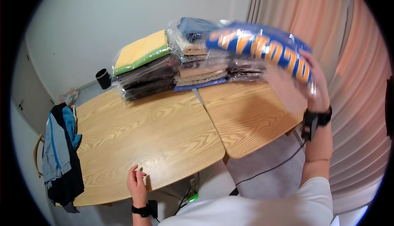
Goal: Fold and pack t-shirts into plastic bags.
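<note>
My right hand (318, 80) is raised at the right and closed on one end of a bagged blue garment (256, 45). Large orange lettering runs along this folded piece, which is smeared by motion inside its clear plastic. It hangs in the air over the right-hand stack. Low at the front edge of the wooden table (143, 131), my left hand (137, 181) is empty, its fingers loosely bent and apart. Along the table's far side lie stacks of folded clothes in clear bags: a dark stack (150, 78) topped by a yellow-and-green piece (141, 51), and a mixed middle stack (201, 76).
Loose grey, black and blue clothes (61, 144) drape over the table's left end, by a chair (39, 156). A black bin (103, 79) stands behind. Curtains (361, 82) hang at the right. A cable (271, 169) trails from my right wristband. A seam (211, 121) splits the tabletop.
</note>
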Demonstrator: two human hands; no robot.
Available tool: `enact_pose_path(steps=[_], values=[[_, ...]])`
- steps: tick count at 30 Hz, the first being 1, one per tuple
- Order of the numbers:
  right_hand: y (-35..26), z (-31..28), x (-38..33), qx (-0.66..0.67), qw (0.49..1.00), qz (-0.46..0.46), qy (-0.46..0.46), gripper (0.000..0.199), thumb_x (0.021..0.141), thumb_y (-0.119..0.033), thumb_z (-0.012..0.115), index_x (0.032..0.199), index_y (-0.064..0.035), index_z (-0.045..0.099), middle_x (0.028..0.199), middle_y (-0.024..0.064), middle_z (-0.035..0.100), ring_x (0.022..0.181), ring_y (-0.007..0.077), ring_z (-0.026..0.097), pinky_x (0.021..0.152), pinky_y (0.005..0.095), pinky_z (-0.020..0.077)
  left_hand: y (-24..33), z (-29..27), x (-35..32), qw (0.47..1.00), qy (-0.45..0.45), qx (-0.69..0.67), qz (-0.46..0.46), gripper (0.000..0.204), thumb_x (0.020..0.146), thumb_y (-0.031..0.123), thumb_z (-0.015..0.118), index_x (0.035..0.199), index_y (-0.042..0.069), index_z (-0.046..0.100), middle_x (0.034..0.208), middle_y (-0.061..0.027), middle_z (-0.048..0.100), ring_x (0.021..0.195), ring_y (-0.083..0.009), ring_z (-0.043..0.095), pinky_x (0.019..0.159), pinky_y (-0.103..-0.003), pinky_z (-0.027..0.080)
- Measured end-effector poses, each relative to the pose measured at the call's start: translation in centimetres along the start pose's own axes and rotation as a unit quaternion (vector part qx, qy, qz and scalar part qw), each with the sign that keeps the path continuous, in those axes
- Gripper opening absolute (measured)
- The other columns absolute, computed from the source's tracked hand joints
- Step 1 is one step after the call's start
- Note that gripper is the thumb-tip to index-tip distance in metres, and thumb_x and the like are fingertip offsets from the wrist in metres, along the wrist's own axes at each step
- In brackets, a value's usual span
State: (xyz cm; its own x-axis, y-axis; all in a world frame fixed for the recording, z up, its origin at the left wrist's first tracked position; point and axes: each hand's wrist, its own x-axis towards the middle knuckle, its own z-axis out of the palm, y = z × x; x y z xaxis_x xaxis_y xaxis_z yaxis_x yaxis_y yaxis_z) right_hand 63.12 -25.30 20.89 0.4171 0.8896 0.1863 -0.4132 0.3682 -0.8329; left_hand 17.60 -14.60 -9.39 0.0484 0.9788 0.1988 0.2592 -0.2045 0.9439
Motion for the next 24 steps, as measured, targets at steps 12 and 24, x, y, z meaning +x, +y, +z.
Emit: enact_pose_path(steps=[12,24], values=[[2.4,-12.6,35.0,0.091,0.976,-0.083,0.178,0.009,0.085,-0.013,0.054,0.076,-0.0091,0.052,0.07,0.006,0.057,0.063,0.0211,0.058,0.056,0.0396,0.0516,-0.8,0.2,-0.2,1.0,0.011,0.028,0.004,0.02,0.092,0.008,0.046,0.108,0.0,0.053,0.07,-0.0026,0.056,0.062,-0.0074,0.047,0.057,-0.022,0.038],[6.3,-12.2,34.4,0.028,0.979,0.026,0.199,0.021,0.089,-0.013,0.046,0.102,0.0038,0.048,0.1,0.0193,0.056,0.086,0.0315,0.061,0.072,0.0457,0.0566,0.8,0.4,-0.5,0.998,0.019,0.048,-0.033,0.021,0.092,0.007,0.045,0.109,0.0,0.053,0.07,-0.0016,0.055,0.061,-0.0063,0.044,0.057,-0.022,0.036]])
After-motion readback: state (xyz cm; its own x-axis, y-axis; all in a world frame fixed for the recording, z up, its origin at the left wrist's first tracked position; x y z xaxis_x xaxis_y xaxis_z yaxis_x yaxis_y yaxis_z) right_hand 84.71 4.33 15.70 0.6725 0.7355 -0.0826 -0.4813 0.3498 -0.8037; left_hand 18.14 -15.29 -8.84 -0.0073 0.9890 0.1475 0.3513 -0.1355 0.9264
